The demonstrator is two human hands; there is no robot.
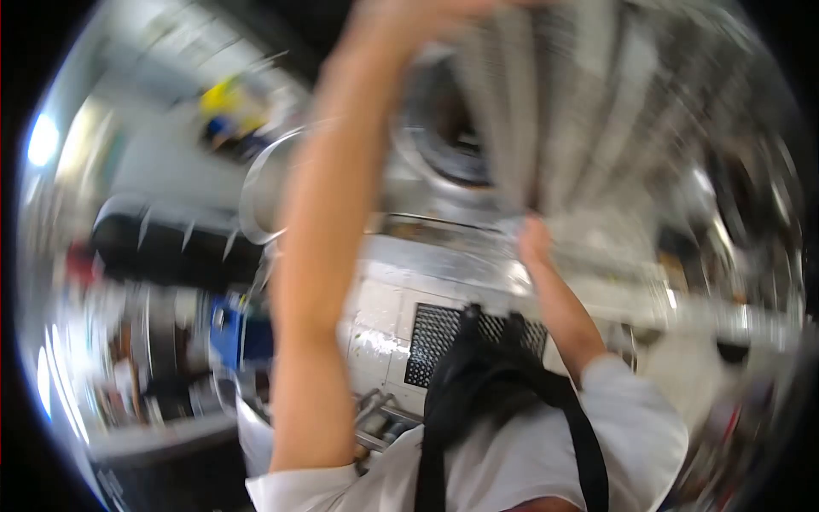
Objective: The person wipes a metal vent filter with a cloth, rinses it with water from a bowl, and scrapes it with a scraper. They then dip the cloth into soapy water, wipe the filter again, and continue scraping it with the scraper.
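Note:
A large grey ribbed metal panel [554, 102], smeared by motion, rises in front of me at the upper right. My left hand [418, 15] is at its top left edge with the arm stretched far up. The fingers lie along that edge, blurred and partly cut off by the frame. Lower down, my right hand [535, 241] is closed on the panel's bottom edge. Behind the panel and partly covered by it is a round metal burner opening [444, 128] with a dark centre.
A metal counter edge [435, 256] runs across in front of me. Left of my left arm are a round metal pot [269, 192], a black padded-looking object [175, 243] and a blue box [239, 331]. A black perforated mat [431, 341] lies on the wet tiled floor [375, 320].

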